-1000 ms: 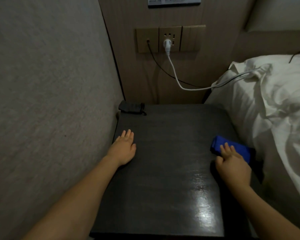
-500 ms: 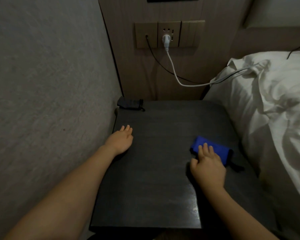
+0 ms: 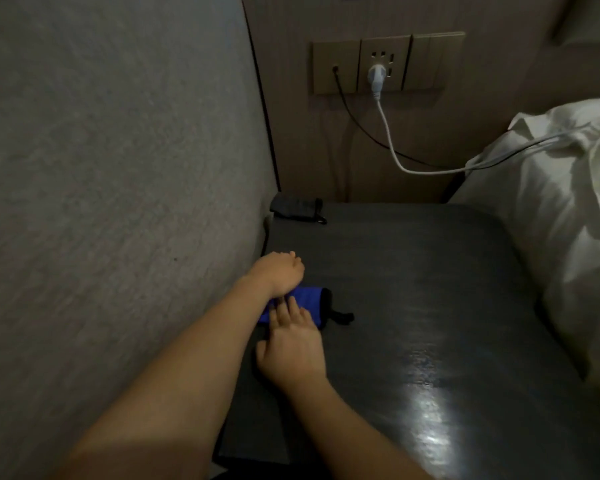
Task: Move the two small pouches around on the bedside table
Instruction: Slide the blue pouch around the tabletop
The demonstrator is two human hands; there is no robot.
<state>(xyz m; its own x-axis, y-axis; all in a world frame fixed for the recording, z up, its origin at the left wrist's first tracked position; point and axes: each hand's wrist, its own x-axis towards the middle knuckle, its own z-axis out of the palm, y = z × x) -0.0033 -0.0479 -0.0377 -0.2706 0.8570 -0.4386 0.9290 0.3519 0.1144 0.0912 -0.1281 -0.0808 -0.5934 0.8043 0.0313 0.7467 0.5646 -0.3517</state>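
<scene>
right hand [image 3: 293,344]: fingers straight and flat, tips pressing on the blue pouch [image 3: 309,301]; no curl round it, a push contact rather than a grip.
left hand [image 3: 278,271]: resting on the worktop [image 3: 430,306] near its left edge, knuckles up, fingers look loosely curled under; holds nothing that I can see. Its wrist lies over the pouch's far left end.
blue pouch: flat on the worktop, left side, just beside the left wrist and under the right fingertips. Black drawstring tail [image 3: 342,317] trails out to the right.
change: a second ago the pouch sat at the right edge next to the bed; half a second ago it was mid-table. Now it is across at the left side, with the right hand riding on it the whole way. The left hand has barely shifted, but its fingers have gone from flat to curled.
black pouch [image 3: 297,206]: far left corner against the wall, same place as before, untouched.
task read: one pouch has been slid side to side; the second is not yet moved. Likely next is a reach to the far corner, left hand nearest.
surroundings: wall socket [image 3: 385,64] with white plug and cable [image 3: 392,147] running onto the bedding [image 3: 551,202] at right.
</scene>
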